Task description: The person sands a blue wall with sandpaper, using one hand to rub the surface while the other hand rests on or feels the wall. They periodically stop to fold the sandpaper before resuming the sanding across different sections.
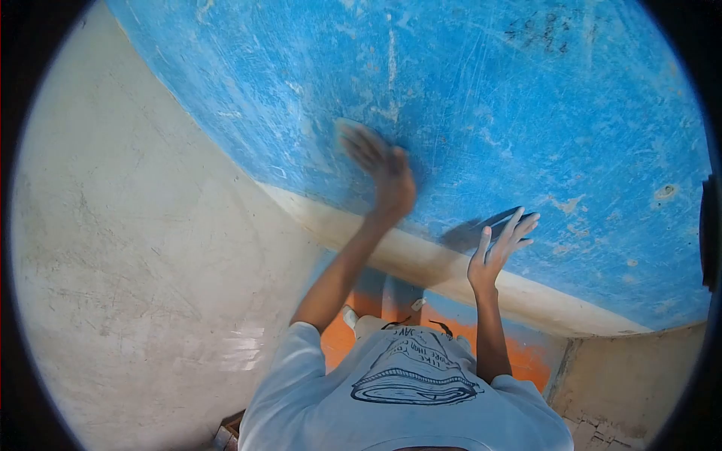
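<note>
My left hand (386, 174) presses its fingers toward a scuffed blue wall (481, 98), smeared by motion. A thin pale piece (342, 126) shows at the edge of its fingertips, mostly covered by the fingers; I cannot tell what it is. Lower and to the right, my right hand (502, 249) is held close to the wall's lower part with its fingers spread and nothing in them. Its dark shadow falls on the blue paint beside it. Scratches and worn white patches mark the paint around both hands.
A cream band (421, 259) runs along the foot of the blue surface. To the left spreads a plain grey surface (135, 203). Below is an orange and blue floor patch (526, 364). A dark object (709, 233) sits at the far right edge.
</note>
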The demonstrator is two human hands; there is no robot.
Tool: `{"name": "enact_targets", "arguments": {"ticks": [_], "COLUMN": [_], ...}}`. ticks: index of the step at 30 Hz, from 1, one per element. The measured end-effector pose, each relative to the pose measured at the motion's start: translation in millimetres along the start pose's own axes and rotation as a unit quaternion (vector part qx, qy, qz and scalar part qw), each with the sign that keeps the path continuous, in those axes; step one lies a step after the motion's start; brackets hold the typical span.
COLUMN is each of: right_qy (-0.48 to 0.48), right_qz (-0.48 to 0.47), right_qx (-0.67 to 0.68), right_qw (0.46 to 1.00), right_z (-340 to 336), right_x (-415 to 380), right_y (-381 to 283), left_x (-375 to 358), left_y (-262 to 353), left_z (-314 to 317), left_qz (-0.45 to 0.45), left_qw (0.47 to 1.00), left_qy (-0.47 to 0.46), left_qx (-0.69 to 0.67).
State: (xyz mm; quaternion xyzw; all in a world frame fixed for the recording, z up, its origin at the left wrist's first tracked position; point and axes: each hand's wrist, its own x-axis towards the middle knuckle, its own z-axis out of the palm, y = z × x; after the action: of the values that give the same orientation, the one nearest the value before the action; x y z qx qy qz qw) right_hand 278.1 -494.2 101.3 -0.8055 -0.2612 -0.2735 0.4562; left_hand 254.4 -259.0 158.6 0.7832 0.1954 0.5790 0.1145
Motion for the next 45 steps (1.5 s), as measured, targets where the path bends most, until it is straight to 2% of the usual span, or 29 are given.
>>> {"name": "enact_targets", "arguments": {"ticks": [2, 4, 6, 9, 10, 12, 13, 15, 17, 18, 20, 23, 25, 27, 29, 32, 34, 36, 39, 40, 42, 43, 45], "right_qy": [-0.023, -0.028, -0.017, -0.003, 0.002, 0.003, -0.002, -0.012, -0.028, -0.033, -0.016, 0.013, 0.035, 0.05, 0.055, 0.054, 0.053, 0.062, 0.08, 0.085, 0.066, 0.054, 0.057], "right_qz": [-0.015, -0.013, 0.002, 0.0, 0.002, 0.007, 0.007, 0.008, 0.001, 0.0, 0.006, 0.007, 0.011, 0.026, 0.014, -0.003, 0.006, 0.018, 0.01, 0.003, -0.003, -0.008, -0.021], "right_qx": [-0.011, -0.002, 0.027, 0.03, 0.028, 0.026, 0.028, 0.031, 0.019, 0.015, 0.018, 0.03, 0.044, 0.064, 0.06, 0.049, 0.051, 0.051, 0.075, 0.087, 0.091, 0.091, 0.088], "right_qw": [1.0, 1.0, 0.999, 1.0, 1.0, 1.0, 1.0, 0.999, 0.999, 0.999, 1.0, 0.999, 0.998, 0.996, 0.997, 0.997, 0.997, 0.997, 0.994, 0.993, 0.994, 0.994, 0.994], "right_z": [-8.4, -13.8, -16.1, -11.0, -8.2, -3.6, -4.2, -7.1, -19.1, -24.3, -31.0, -32.3, -27.4, -21.3, -22.6, -27.3, -27.3, -25.0, -10.3, -3.2, 10.5, 15.6, 23.0], "right_x": [-1.7, -2.9, -3.5, -3.0, -2.0, -4.1, -5.0, -4.9, -6.0, -5.3, -3.9, -4.2, -0.1, -0.1, 4.3, 11.8, 8.5, 4.8, 3.2, 2.4, -0.1, -0.5, 2.1], "right_y": [7.2, 9.6, 6.5, 6.3, 8.4, 11.8, 12.3, 14.9, 20.1, 21.8, 22.3, 10.3, 1.6, -6.5, -13.5, -7.6, 1.0, -4.3, -14.8, -19.6, -33.9, -39.1, -46.2], "left_x": [42.1, 116.8, 159.0, 129.7, 89.9, 7.5, -9.1, 18.2, 57.0, 84.2, 152.2, 162.3, 109.2, 51.4, 27.7, 92.0, 157.8, 201.0, 178.5, 152.7, 82.6, 59.9, 76.8], "left_y": [-98.7, -83.7, -91.8, -63.5, -62.9, 10.3, 63.5, 67.1, 21.0, -20.5, -7.8, -29.8, -18.3, 52.9, 72.2, 26.4, -17.7, -33.8, -38.8, -27.8, 23.0, 40.5, 7.4], "left_z": [19.3, -42.3, -63.3, -36.3, -4.7, 14.7, -2.7, -14.1, -13.1, -13.4, -65.2, -51.3, -17.3, -8.8, -20.5, -34.6, -57.8, -86.0, -58.6, -37.5, -38.0, -46.4, -47.0], "left_qz": [-0.076, -0.199, -0.339, -0.137, -0.095, -0.025, 0.0, -0.049, -0.015, 0.046, -0.185, -0.188, 0.051, 0.016, 0.029, 0.019, -0.057, -0.206, -0.155, -0.09, -0.013, -0.002, 0.003], "left_qw": [0.995, 0.975, 0.927, 0.984, 0.994, 0.999, 0.994, 0.994, 0.997, 0.995, 0.978, 0.974, 0.993, 0.999, 0.992, 1.0, 0.995, 0.971, 0.983, 0.993, 1.0, 0.994, 0.998], "left_qy": [0.026, 0.048, 0.032, 0.093, 0.059, -0.041, -0.106, -0.068, 0.004, 0.059, 0.045, 0.087, 0.104, 0.006, -0.12, -0.023, 0.066, 0.074, 0.082, 0.075, -0.018, -0.101, -0.046], "left_qx": [0.057, -0.089, -0.157, -0.072, -0.006, 0.015, -0.031, -0.067, -0.073, -0.059, -0.086, -0.088, -0.03, -0.03, -0.012, 0.0, -0.042, -0.101, -0.057, -0.035, -0.02, -0.031, -0.033]}}
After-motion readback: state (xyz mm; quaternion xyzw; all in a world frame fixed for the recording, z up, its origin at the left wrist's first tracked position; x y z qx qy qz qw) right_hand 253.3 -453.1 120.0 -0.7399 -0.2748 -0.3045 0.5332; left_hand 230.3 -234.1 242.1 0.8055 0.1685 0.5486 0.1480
